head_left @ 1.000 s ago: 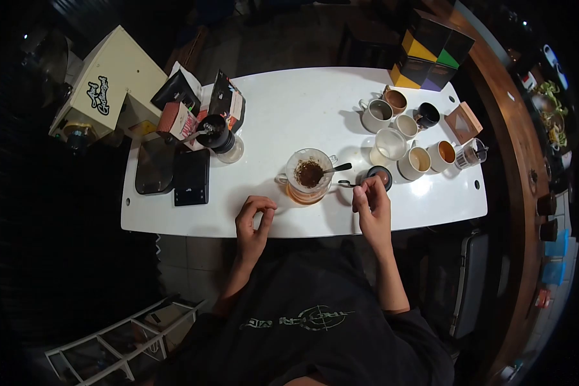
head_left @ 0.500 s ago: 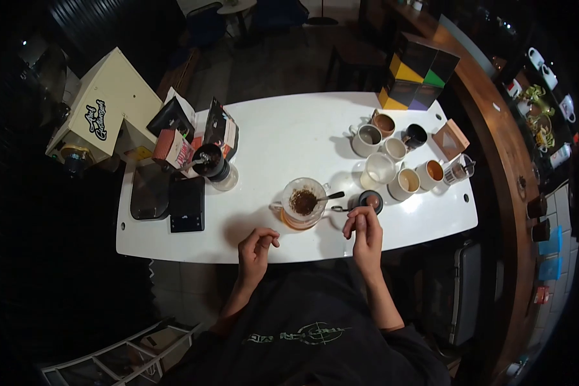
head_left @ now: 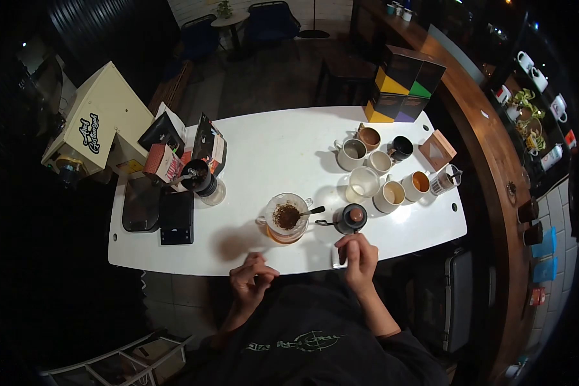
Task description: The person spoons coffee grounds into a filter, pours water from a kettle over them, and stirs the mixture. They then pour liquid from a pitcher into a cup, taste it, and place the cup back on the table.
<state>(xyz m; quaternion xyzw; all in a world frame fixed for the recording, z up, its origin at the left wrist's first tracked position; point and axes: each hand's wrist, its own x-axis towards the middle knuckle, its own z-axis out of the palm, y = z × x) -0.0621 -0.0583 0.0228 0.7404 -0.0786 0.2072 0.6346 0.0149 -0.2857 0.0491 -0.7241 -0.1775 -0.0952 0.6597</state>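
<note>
A glass server (head_left: 284, 238) stands at the table's near side. On it sits a clear dripper (head_left: 302, 209) holding a paper filter and dark coffee grounds (head_left: 285, 216). A spoon (head_left: 311, 212) rests in it, its handle pointing right. Just right is a black gooseneck kettle (head_left: 352, 222) with a brown lid knob, its spout towards the dripper. My left hand (head_left: 251, 282) hovers by the near edge, below the server, fingers curled in with nothing visible in them. Close in front of the kettle, my right hand (head_left: 359, 260) is loosely closed, apparently apart from it.
Several cups (head_left: 389, 196) and a small glass press (head_left: 445, 181) stand at the right. Stacked boxes (head_left: 405, 83) are at the back right. On the left are a hand grinder (head_left: 202, 180), a black scale (head_left: 176, 219), coffee bags (head_left: 210, 143) and a cream machine (head_left: 103, 122).
The camera view has shifted, so the table sits lower and further left. Both hands have drawn back towards my body, and the left fingers look more curled. The kettle shows more fully.
</note>
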